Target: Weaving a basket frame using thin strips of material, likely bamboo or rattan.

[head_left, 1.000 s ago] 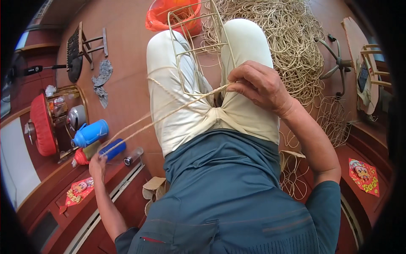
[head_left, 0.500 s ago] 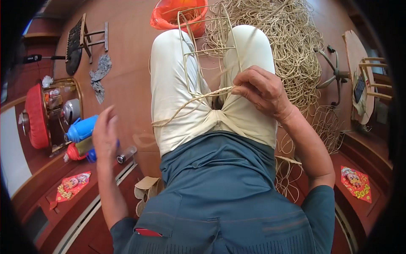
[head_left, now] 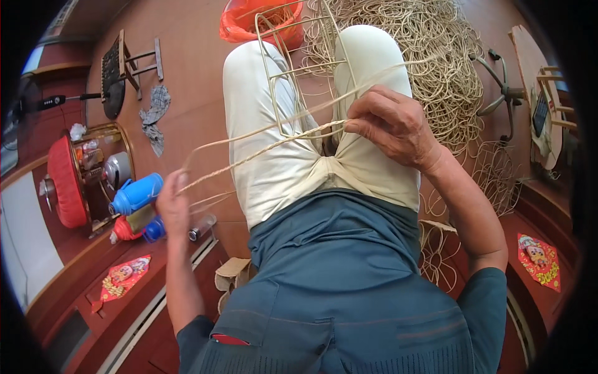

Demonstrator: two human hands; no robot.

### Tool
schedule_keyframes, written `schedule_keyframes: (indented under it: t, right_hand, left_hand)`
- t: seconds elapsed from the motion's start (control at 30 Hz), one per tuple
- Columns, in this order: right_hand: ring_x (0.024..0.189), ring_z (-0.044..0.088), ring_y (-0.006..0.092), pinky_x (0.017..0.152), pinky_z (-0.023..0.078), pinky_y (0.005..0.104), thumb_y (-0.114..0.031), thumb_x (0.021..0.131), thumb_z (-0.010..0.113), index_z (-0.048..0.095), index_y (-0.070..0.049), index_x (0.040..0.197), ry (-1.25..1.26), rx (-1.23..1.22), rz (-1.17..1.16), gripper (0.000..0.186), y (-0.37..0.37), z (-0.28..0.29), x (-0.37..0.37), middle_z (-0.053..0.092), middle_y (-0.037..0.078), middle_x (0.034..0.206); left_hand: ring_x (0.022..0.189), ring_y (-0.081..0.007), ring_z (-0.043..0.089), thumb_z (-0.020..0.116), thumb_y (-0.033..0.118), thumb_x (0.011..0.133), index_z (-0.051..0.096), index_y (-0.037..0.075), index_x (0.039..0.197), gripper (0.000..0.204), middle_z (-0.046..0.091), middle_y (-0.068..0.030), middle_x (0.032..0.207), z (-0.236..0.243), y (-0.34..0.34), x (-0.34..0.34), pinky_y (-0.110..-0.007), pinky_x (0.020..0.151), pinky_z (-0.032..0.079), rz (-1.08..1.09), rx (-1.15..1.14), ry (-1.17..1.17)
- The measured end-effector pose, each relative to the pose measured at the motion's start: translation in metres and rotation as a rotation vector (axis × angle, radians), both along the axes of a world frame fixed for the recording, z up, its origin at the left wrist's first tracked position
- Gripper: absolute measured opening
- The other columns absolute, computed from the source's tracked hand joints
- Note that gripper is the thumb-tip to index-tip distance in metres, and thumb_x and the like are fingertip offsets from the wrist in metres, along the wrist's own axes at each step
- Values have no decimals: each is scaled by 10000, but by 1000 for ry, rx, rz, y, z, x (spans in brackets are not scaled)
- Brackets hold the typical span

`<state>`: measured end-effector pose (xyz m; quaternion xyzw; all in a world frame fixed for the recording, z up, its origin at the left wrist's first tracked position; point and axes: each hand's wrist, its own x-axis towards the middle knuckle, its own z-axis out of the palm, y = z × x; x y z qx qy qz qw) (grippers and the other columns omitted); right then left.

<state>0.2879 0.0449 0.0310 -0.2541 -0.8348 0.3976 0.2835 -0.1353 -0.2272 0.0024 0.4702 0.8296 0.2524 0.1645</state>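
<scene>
A wire frame (head_left: 308,68) lies between my knees, its near end over my lap. My right hand (head_left: 393,128) is closed in a pinch on a pale twisted cord (head_left: 268,151) at the frame's near corner. That cord stretches left across my thighs to my left hand (head_left: 172,202), which is closed around it and slightly blurred. A second, loose strand (head_left: 233,138) also leads from my left hand, crosses above the twisted cord and passes over the frame toward the upper right, blurred by motion. Short ends trail beside my left hand.
A big heap of cord (head_left: 430,75) covers the floor at far right. Beyond my knees stands a red plastic bag (head_left: 233,31). At left are a blue flask (head_left: 137,194), a small stool (head_left: 121,68) and a cloth (head_left: 154,112). A wheeled chair base (head_left: 507,93) stands right.
My left hand, empty and blurred before, now grips the cord and pulls it taut to the left. The loose strand now sweeps across the frame. My right hand keeps its pinch.
</scene>
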Motion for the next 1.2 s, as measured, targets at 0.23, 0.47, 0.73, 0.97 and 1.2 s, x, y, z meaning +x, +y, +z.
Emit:
schedule_keyframes:
  t: [0.23,0.47,0.73,0.97,1.2]
  right_hand:
    - [774,685,252,710,557,357,-191,994,790,709,-44,1002,-6,-81,34,168,2,0,-10,680,89,901]
    - [698,637,130,656,526,296,-129,975,785,745,-55,1036,-60,-219,-159,104,-14,8,-18,673,46,890]
    - [675,608,108,645,523,282,-124,969,791,803,-75,1072,-68,-162,-165,115,-15,5,-19,668,31,930]
    - [751,659,174,676,534,317,-152,984,793,808,-67,1092,-56,-95,-139,138,-14,-5,-11,665,65,948]
    - [829,683,233,740,554,352,-73,976,709,789,-62,1110,-44,-82,-21,156,-7,2,-2,655,111,1008]
  left_hand:
    - [1027,-404,759,690,312,997,822,125,1160,281,799,-206,1098,90,-205,-334,-495,896,577,491,-464,643]
    - [1261,-322,676,680,54,972,654,48,1437,466,711,-183,1356,110,26,-63,-419,1094,507,-38,-198,429]
    - [1088,-169,677,665,94,1043,625,31,1447,411,715,-87,1197,42,87,204,-336,1011,536,-153,39,-1160]
    - [1063,-127,633,650,105,1072,383,28,1641,633,695,-74,1245,17,114,228,-317,991,518,-21,233,-1861]
    - [823,-131,662,636,221,1110,661,-17,1384,363,723,-64,963,-1,134,248,-293,780,547,-129,94,-1059]
